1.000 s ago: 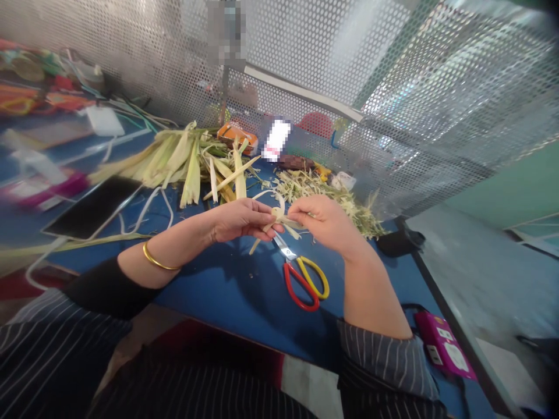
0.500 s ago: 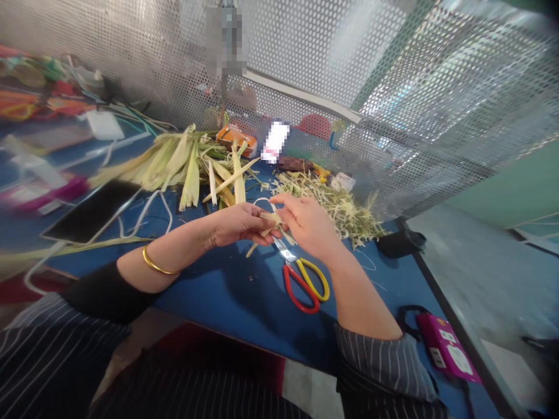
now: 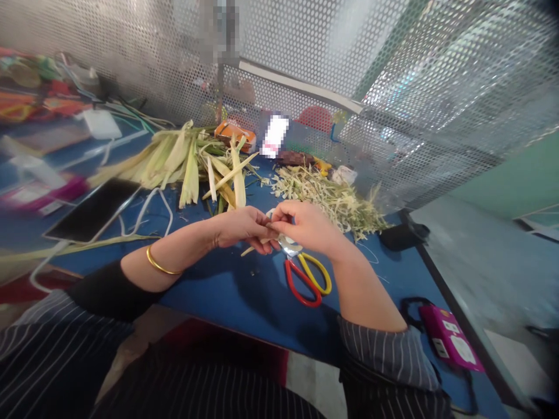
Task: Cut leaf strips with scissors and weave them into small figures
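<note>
My left hand (image 3: pixel 247 228) and my right hand (image 3: pixel 303 226) meet above the blue table (image 3: pixel 262 308), fingertips close together. Both pinch a small piece of pale husk (image 3: pixel 248 251), mostly covered by the fingers; a strip of it sticks out below my left hand. Scissors with one red and one yellow handle (image 3: pixel 309 279) lie just below my right hand, their blades partly hidden. A heap of long pale green husks (image 3: pixel 187 166) spreads behind my left hand. Behind my right hand is a pile of shredded husk strips (image 3: pixel 332 201).
A dark tablet (image 3: pixel 94 209) with a white cable lies at the left. An orange packet (image 3: pixel 236 137) and a blurred-out bright phone-like object (image 3: pixel 275 137) stand by the perforated metal screen (image 3: pixel 305 35). At the right are a black roll (image 3: pixel 404 237) and a magenta box (image 3: pixel 452 337).
My right hand's fingers have closed in and lowered against my left fingertips. The husk loop and ends that stood out between the hands are now mostly covered.
</note>
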A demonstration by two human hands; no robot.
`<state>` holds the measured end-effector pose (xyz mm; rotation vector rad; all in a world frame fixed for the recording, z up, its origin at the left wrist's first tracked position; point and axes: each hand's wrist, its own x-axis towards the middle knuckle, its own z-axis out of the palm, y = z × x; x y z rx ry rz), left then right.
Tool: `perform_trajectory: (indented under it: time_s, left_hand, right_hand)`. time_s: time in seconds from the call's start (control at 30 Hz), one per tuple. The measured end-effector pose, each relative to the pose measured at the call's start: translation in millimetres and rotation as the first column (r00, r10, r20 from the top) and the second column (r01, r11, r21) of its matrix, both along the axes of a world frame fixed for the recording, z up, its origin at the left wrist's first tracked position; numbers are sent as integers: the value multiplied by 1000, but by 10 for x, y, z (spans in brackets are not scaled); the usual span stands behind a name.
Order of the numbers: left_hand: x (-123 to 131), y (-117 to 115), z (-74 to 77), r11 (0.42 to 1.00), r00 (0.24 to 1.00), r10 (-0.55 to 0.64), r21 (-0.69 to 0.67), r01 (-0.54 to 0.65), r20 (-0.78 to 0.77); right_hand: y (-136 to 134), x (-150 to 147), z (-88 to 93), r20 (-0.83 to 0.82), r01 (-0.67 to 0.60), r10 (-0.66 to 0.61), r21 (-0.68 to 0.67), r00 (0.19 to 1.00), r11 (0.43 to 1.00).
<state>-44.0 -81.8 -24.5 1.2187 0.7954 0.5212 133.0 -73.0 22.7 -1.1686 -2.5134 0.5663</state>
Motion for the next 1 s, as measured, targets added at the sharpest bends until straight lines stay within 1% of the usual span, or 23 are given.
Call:
perform_trajectory:
  time_s: [0.13,0.23,0.3,0.43,0.57,0.67,0.8,1.0]
  left_hand:
    - [-6,-20,37,999,1000,-16,29,17,-6]
    - [-9,-23,42,997,999,-44,56,45,-21]
    - [-7,-22,34,996,998,-62,66,64,-32]
    - [2,-33,30,992,994,-96,80,100,-46]
    - [2,-50,49,987,991,-118,105,123,-57]
    - [1,-53,57,983,990,-133,120,137,-43]
    - [11,-55,52,982,989,-147,122,147,-12]
    - [27,-54,21,971,975,-222,91,222,-7]
  right_hand:
    - [10,-57,-52,-148,75,-77,-17,986,997]
    - [19,-127,-121,-240,137,-140,-27,961,990]
    - [20,-165,-166,-315,156,-164,-51,935,986]
    - [7,-195,-209,-484,137,-192,-147,854,980]
    - [9,-194,-216,-601,97,-228,-243,766,965]
    - [23,-197,-236,-650,98,-246,-255,719,962]
    - [23,-214,-260,-660,150,-283,-252,696,956]
    - [-32,-249,-234,-703,172,-302,-252,644,952]
